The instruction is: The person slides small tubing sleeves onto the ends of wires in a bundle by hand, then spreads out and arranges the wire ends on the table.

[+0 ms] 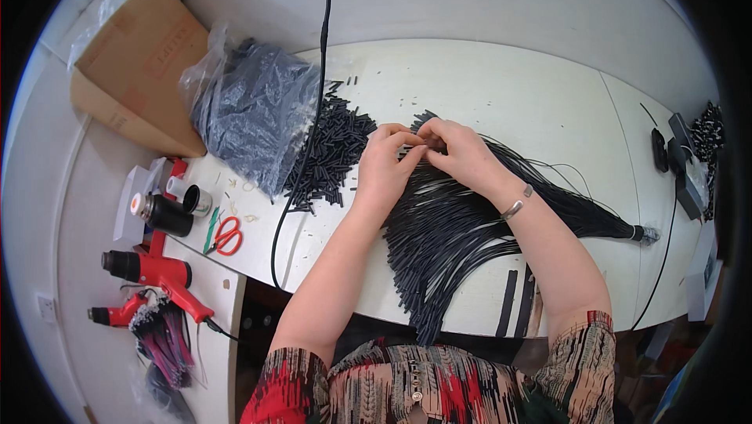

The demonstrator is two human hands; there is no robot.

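Both my hands meet over the upper end of a fanned bundle of thin black wires (446, 224). My left hand (385, 159) is closed in a pinch, its fingertips almost touching those of the other hand. My right hand (460, 156), also pinching, comes in from the right with a bracelet on its wrist. What lies between the fingertips is too small to make out. Thicker black ends of the wires spread toward me, and the bundle gathers at a tied end (644, 233) on the right. Beside my left hand lies a pile of short black tubes (333, 150).
A clear plastic bag (254, 106) of dark pieces lies behind the pile, next to a cardboard box (141, 67). Red-handled scissors (229, 236), a black bottle (167, 214) and a red heat gun (160, 271) are at left. A black cable (319, 71) hangs across the table.
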